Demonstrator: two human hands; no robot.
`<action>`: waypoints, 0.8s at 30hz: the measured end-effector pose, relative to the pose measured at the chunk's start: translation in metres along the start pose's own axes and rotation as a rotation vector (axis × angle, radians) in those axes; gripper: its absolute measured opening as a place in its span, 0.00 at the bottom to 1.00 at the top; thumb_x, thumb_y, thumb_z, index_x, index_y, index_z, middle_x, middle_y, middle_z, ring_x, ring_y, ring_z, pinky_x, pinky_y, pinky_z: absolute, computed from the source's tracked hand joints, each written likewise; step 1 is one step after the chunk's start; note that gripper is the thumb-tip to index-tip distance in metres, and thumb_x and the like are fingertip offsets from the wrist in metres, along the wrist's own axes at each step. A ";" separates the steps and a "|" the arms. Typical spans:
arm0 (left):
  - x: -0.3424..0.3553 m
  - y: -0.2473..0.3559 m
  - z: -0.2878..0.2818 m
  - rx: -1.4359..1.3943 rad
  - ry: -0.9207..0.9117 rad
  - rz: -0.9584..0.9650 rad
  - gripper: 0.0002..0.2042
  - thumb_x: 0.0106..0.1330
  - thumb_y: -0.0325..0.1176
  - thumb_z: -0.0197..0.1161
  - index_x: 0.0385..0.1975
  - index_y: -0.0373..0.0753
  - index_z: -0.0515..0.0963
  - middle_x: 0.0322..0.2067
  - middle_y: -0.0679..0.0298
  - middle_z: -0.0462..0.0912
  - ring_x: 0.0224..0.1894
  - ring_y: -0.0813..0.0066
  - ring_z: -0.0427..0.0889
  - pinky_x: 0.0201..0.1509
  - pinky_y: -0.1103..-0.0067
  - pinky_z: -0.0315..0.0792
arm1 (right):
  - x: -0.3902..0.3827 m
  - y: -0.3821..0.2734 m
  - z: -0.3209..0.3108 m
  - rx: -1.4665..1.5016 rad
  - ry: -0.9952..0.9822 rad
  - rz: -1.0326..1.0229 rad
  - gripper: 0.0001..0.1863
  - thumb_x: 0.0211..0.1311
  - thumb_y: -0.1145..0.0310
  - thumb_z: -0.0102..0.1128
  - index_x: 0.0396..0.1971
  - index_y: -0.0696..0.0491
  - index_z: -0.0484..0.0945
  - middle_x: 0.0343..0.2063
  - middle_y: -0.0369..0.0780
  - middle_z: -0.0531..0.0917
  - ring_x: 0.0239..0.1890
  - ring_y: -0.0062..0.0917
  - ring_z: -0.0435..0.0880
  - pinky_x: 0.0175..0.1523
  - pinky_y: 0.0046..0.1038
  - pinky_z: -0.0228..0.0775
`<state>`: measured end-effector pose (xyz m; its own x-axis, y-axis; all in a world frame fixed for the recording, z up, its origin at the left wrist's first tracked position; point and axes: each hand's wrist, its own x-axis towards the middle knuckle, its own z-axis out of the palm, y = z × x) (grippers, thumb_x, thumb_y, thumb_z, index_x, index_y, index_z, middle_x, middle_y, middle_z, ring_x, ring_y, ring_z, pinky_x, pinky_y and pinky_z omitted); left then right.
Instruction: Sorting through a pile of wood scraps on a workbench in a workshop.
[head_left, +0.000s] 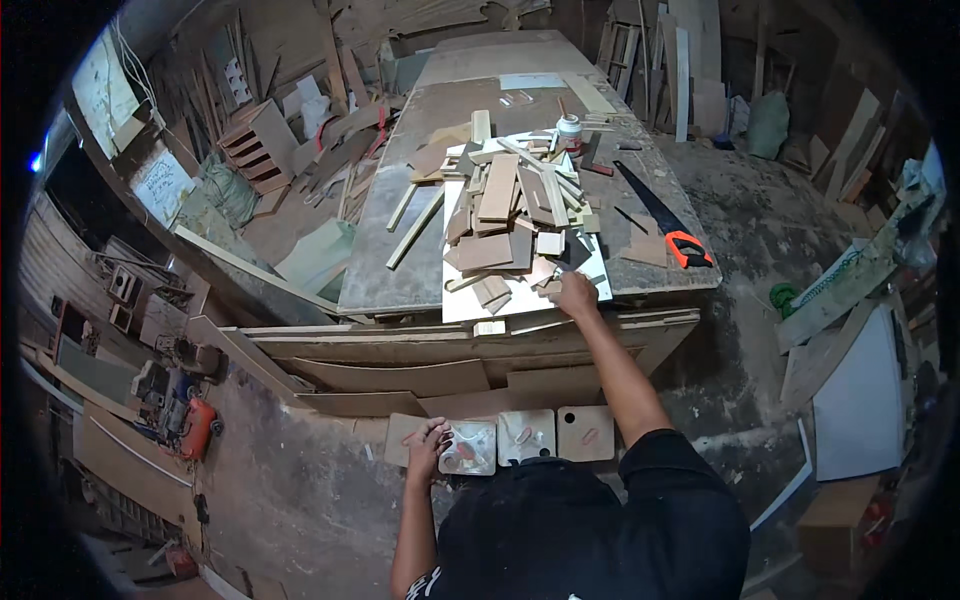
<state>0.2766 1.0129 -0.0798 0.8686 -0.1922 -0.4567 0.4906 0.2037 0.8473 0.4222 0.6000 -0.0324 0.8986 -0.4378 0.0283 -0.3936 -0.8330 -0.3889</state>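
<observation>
left hand (428, 440): held over pale square panels (535, 440), fingers curled, contact unclear. right hand (577, 295): placed at near right edge of heaped wood offcuts (497, 187), well apart from left; grip cannot be told. white board (462, 308): laid beneath offcuts, on counter (375, 287). handsaw (662, 215): placed right of heap.

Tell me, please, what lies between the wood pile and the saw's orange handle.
The head view shows a white board's edge, flat brown piece and thin dark stick.

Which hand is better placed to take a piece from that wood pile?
Probably the right hand: it is at the near edge of the wood pile, over the white board. The left hand is farther off, short of the table.
</observation>
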 end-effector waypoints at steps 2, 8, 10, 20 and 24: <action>0.000 -0.003 -0.001 -0.005 -0.027 0.001 0.12 0.65 0.30 0.54 0.47 0.35 0.71 0.37 0.61 0.80 0.37 0.74 0.81 0.40 0.81 0.75 | 0.002 -0.002 0.004 0.020 -0.046 0.055 0.19 0.40 0.58 0.71 0.32 0.53 0.81 0.37 0.47 0.81 0.43 0.38 0.80 0.46 0.39 0.72; -0.005 -0.008 -0.002 0.020 0.007 -0.008 0.11 0.67 0.29 0.52 0.47 0.35 0.71 0.36 0.62 0.81 0.37 0.75 0.81 0.39 0.80 0.76 | 0.000 0.005 -0.006 0.071 0.021 -0.045 0.19 0.39 0.64 0.71 0.37 0.50 0.82 0.36 0.43 0.83 0.40 0.37 0.81 0.45 0.37 0.73; -0.005 -0.009 -0.003 0.053 0.005 0.007 0.10 0.67 0.28 0.51 0.46 0.35 0.71 0.36 0.62 0.81 0.36 0.75 0.81 0.39 0.80 0.76 | -0.001 0.009 -0.011 0.065 0.038 -0.037 0.19 0.39 0.64 0.71 0.37 0.48 0.82 0.36 0.43 0.83 0.40 0.37 0.82 0.44 0.36 0.73; -0.006 -0.006 0.011 0.072 -0.045 0.009 0.12 0.66 0.31 0.53 0.47 0.34 0.71 0.36 0.61 0.80 0.37 0.75 0.80 0.40 0.81 0.76 | -0.014 0.036 -0.037 0.197 0.018 0.039 0.22 0.37 0.59 0.73 0.35 0.51 0.81 0.30 0.41 0.83 0.35 0.34 0.82 0.40 0.34 0.73; -0.001 0.010 0.035 0.346 -0.153 0.049 0.16 0.66 0.32 0.55 0.50 0.34 0.68 0.43 0.60 0.77 0.43 0.73 0.78 0.46 0.80 0.72 | -0.053 0.004 -0.038 0.247 -0.115 -0.156 0.21 0.34 0.58 0.74 0.31 0.52 0.80 0.29 0.40 0.83 0.33 0.32 0.82 0.38 0.31 0.73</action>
<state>0.2783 0.9814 -0.0610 0.8572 -0.3363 -0.3899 0.3735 -0.1152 0.9204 0.3653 0.6072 -0.0008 0.9659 -0.2588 0.0065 -0.2032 -0.7734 -0.6005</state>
